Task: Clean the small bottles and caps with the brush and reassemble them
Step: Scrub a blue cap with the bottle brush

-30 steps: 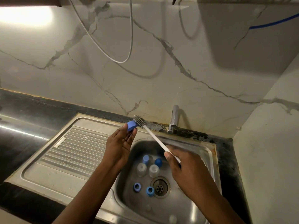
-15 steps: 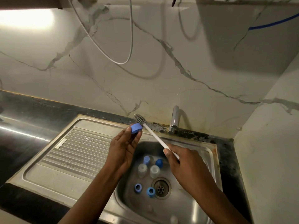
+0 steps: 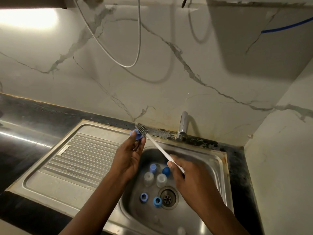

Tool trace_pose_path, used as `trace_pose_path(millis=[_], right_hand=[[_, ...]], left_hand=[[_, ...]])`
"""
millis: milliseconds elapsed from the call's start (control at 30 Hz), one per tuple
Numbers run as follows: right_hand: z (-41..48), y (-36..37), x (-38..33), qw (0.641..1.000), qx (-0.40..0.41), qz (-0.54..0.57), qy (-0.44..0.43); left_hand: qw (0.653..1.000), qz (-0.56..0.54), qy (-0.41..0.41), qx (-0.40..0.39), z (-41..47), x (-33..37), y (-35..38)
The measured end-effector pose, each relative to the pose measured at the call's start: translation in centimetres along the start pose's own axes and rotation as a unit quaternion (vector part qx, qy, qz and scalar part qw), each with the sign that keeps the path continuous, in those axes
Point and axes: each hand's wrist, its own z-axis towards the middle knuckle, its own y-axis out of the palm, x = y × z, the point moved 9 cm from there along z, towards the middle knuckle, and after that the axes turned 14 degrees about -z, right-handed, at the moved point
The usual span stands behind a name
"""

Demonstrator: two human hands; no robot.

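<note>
Veined marble (image 3: 169, 99) behind ribbed steel sink (image 3: 218, 155), my left hand (image 3: 128, 156) pinching a round blue cap (image 3: 136, 135), my right hand (image 3: 189, 177) gripping the slim white brush (image 3: 157, 146), grey bristles (image 3: 142, 129) against cap.

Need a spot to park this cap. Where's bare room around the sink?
Free: the ribbed drainboard, bordered by black counter and basin, plus its flat front strip. Crowded: the basin floor around the drain, with two clear bottles, blue caps and blue rings. Right hand holds the brush above it.
</note>
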Motion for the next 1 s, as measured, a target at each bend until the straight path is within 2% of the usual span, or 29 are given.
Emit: trace_pose_path(millis=[133,367,600,867,1000], right_hand=[[0.7,-0.4,0.6,1.0,0.012,0.004,0.011],[0.4,-0.2,0.2,1.0,0.005,0.0,-0.001],[0.2,0.2,0.3,0.999,-0.01,0.033,0.016],[1.0,0.1,0.6,1.0,-0.006,0.017,0.009],[0.2,0.1,0.5,1.0,-0.019,0.016,-0.003]], left_hand=[[0.999,0.002,-0.042,-0.008,0.0,-0.8,-0.7],[0.998,-0.061,-0.02,0.0,0.7,0.7,-0.5],[0.993,-0.105,-0.057,0.01,0.0,-0.2,0.1],[0.99,-0.111,-0.087,-0.018,0.1,-0.2,0.5],[0.994,-0.071,-0.079,-0.018,0.2,0.7,0.6]])
